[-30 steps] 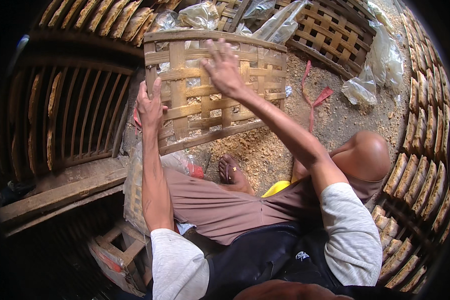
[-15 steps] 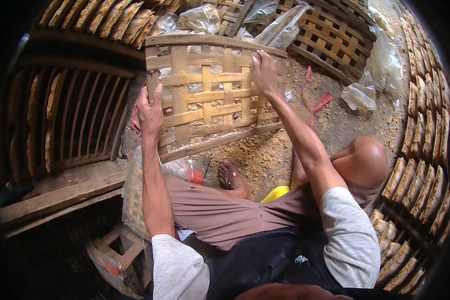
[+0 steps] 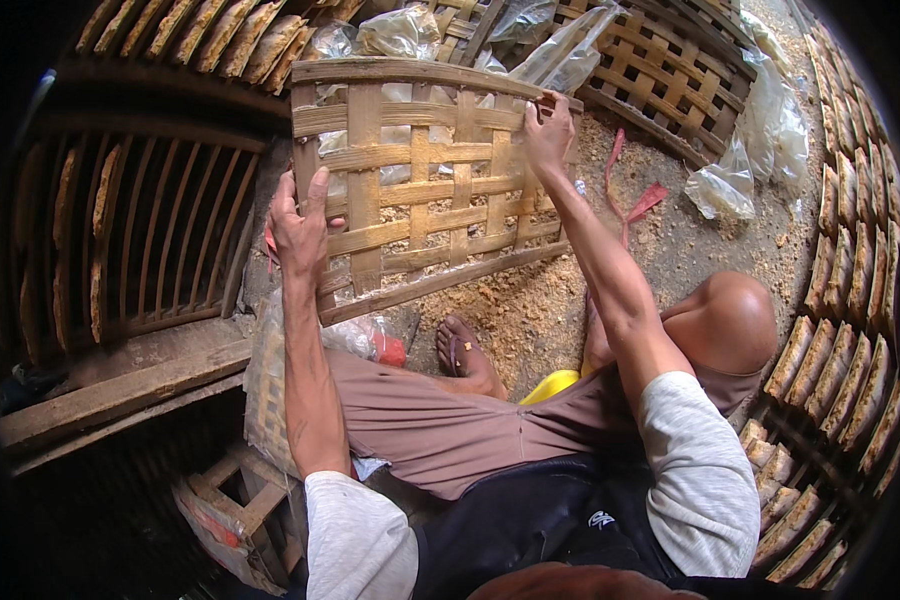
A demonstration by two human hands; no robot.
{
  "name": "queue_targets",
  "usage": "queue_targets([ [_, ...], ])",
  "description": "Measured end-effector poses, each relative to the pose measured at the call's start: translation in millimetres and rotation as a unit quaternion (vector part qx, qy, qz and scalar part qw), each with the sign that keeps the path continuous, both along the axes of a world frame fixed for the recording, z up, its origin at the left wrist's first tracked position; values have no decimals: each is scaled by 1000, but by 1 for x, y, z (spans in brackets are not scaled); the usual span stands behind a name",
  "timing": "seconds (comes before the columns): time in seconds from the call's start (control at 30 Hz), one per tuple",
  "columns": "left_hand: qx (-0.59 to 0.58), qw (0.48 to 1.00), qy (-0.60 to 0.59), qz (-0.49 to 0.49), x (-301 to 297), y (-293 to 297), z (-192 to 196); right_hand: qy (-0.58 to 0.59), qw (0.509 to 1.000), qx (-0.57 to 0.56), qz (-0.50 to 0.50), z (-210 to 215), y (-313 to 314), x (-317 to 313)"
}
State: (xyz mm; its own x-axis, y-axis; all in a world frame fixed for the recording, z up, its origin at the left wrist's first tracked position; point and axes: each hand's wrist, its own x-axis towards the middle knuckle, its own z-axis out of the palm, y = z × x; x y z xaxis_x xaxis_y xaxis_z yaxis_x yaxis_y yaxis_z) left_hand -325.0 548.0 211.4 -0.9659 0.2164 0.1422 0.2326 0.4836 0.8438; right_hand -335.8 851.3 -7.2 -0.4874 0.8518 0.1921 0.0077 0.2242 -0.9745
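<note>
A woven bamboo panel (image 3: pixel 365 190) with a wooden frame is held up tilted in front of me, its open weave showing the crumb-strewn ground behind. My left hand (image 3: pixel 302 225) grips its left side rail, the thumb on the near face and a fingertip showing through the weave. At the upper right corner, my right hand (image 3: pixel 550 135) has its fingers bent over the top rail. Below the panel lie light brown crumbs (image 3: pixel 530 325) on the ground, next to my sandalled foot (image 3: pixel 465 350).
More woven panels (image 3: pixel 660 75) and clear plastic bags (image 3: pixel 720 190) lie ahead. A red strip (image 3: pixel 645 203) rests on the ground. Slatted wooden racks (image 3: pixel 170 220) stand at left; rows of brownish slabs (image 3: pixel 840 375) line the right. A yellow object (image 3: pixel 552 386) sits near my leg.
My right hand has shifted right and slightly up, to the panel's upper right corner. The panel's right part has moved slightly right. My left hand stays on the left rail.
</note>
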Motion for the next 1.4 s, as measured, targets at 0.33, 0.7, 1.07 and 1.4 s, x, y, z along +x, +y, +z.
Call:
queue_targets([
  [0.33, -1, 1000, -5, -18, 6, 5, 7, 17, 1000, -7, 12, 15, 7, 2],
  [0.7, -2, 1000, -5, -9, -3, 0, -1, 38, 997, 11, 68, 11, 10, 2],
  [1.07, 22, 999, -12, -20, 2, 0, 1, -1, 995, 59, 74, 16, 11, 0],
  [1.4, 22, 1000, -21, -9, -4, -6, -5, 8, 994, -22, 104, 32, 6, 8],
])
